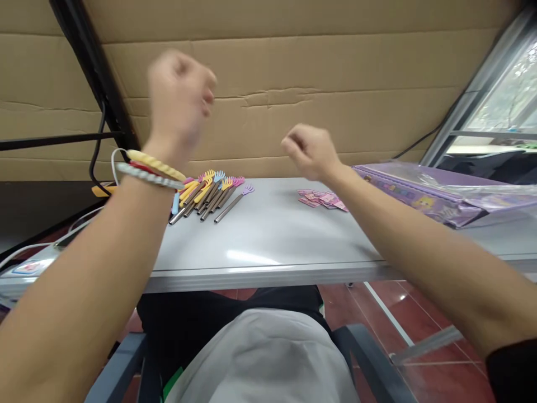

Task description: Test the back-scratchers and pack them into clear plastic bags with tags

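My left hand [180,92] is raised in front of the cardboard, curled into a fist and slightly blurred, with nothing showing in it. Bracelets [155,168] circle that wrist. Below it on the table lies a pile of telescopic back scratchers [207,196], with metal rods and yellow, pink, blue and purple claw heads. My right hand [310,150], also a fist, hovers above the tabletop with nothing visible in it. Small pink printed cards [323,199] lie loosely heaped below it, apart from the hand.
A purple printed box [423,193] with clear plastic film sits at the right of the grey-white table [268,240]. Cardboard [356,73] forms the back wall. A black metal post [92,67] and white cables [33,246] are at the left. Chair armrests [369,358] flank my lap.
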Tool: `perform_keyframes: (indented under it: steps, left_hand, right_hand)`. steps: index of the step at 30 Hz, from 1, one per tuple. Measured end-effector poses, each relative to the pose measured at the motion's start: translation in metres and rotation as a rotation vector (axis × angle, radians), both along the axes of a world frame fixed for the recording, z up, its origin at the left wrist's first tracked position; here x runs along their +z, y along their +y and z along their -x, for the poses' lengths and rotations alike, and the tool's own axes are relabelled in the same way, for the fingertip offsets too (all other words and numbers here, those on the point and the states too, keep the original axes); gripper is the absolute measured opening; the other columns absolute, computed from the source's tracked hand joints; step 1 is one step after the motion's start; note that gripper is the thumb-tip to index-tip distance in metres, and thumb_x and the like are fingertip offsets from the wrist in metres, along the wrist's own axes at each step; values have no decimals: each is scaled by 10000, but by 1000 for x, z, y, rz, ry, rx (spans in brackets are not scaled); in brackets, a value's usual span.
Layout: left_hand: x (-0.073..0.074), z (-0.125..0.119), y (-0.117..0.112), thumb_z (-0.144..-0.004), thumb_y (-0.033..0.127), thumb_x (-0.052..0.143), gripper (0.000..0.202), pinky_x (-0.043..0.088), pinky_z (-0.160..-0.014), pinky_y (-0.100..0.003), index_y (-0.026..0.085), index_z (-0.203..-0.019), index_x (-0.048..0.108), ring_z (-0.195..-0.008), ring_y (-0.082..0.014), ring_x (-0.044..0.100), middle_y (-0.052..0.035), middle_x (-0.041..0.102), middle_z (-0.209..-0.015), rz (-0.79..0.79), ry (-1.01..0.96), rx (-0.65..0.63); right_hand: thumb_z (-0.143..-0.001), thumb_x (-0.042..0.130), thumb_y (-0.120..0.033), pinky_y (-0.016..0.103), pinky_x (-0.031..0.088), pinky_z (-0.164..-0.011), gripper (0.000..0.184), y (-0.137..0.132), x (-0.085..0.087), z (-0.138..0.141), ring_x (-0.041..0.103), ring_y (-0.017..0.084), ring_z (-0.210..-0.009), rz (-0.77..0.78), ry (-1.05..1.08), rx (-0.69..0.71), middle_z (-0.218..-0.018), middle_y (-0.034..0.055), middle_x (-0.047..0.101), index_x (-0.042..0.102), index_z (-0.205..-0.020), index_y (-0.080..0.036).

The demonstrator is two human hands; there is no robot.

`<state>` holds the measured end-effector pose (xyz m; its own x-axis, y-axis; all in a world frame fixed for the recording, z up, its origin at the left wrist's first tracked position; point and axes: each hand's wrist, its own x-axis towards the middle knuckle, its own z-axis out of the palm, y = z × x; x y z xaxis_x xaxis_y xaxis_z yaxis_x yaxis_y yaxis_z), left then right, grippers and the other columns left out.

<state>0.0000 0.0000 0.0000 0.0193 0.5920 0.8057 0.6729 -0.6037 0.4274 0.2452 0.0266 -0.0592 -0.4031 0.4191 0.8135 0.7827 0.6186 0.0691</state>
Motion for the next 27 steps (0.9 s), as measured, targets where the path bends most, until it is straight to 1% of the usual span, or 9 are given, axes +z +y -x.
perform_keyframes:
  steps: [2, 4, 7, 9, 12, 16, 21, 24, 27]
  left_hand:
    - [-28, -17, 13, -847, 257, 363, 342, 445, -784, -293, 32, -951, 598, -891, -165, 588, -32, 617, -886, 105, 58, 33]
    - [-58, -29, 25, -789, 280, 471, 248, 457, -790, -297, 100, -866, 625, -861, -171, 597, -50, 658, -872, 200, 212, 88]
    - [-95, -34, 37, -774, 338, 487, 234, 459, -771, -309, 169, -839, 636, -828, -204, 614, -67, 683, -850, 274, 468, 106]
    - [-108, -28, 41, -775, 406, 482, 273, 454, -750, -315, 188, -826, 638, -831, -225, 617, -73, 686, -847, 327, 623, 76]
    - [-116, -16, 43, -786, 414, 451, 275, 439, -695, -291, 200, -799, 623, -788, -201, 611, -53, 683, -835, 405, 680, -22]
    - [-120, -5, 49, -737, 415, 503, 250, 417, -626, -282, 194, -777, 613, -742, -192, 601, -45, 673, -806, 529, 753, -90]
    - [-123, -4, 54, -706, 402, 518, 267, 420, -620, -304, 199, -834, 635, -755, -222, 604, -67, 675, -829, 526, 759, 31]
    - [-122, -5, 55, -716, 420, 488, 281, 419, -597, -318, 200, -776, 652, -710, -235, 604, -79, 675, -787, 560, 825, 119]
    - [-122, -6, 54, -727, 414, 460, 300, 417, -575, -314, 190, -743, 660, -695, -236, 609, -92, 679, -783, 622, 877, 161]
  right_hand:
    - [-946, 382, -421, 255, 350, -669, 373, 16, -26, 5, 510, 152, -746, 132, -90, -65, -814, 69, 583, 583, -846, -124]
    - [-927, 407, -392, 262, 342, -674, 329, 26, -45, 5, 524, 168, -772, 216, -133, -111, -831, 73, 601, 586, -842, -129]
    - [-893, 456, -384, 257, 349, -677, 279, 35, -61, -2, 541, 170, -792, 358, -165, -135, -856, 59, 622, 599, -848, -148]
    - [-868, 492, -370, 246, 359, -643, 239, 39, -66, -9, 548, 154, -742, 499, -113, -178, -818, 39, 627, 599, -824, -161]
    - [-837, 543, -353, 239, 369, -584, 196, 43, -69, -17, 556, 142, -673, 708, -88, -219, -777, 26, 631, 594, -777, -173]
    - [-829, 558, -349, 237, 363, -501, 185, 40, -68, -18, 551, 135, -591, 837, -87, -242, -770, 37, 637, 603, -790, -173]
    - [-830, 547, -330, 222, 311, -417, 179, 29, -63, -9, 530, 117, -536, 914, -89, -231, -804, 50, 638, 603, -826, -160]
    - [-820, 562, -330, 220, 342, -466, 174, 30, -64, -6, 559, 128, -603, 899, -127, -218, -827, 46, 642, 609, -825, -162]
    - [-812, 583, -345, 224, 387, -564, 169, 35, -67, -6, 584, 147, -716, 876, -160, -202, -836, 25, 646, 616, -810, -179]
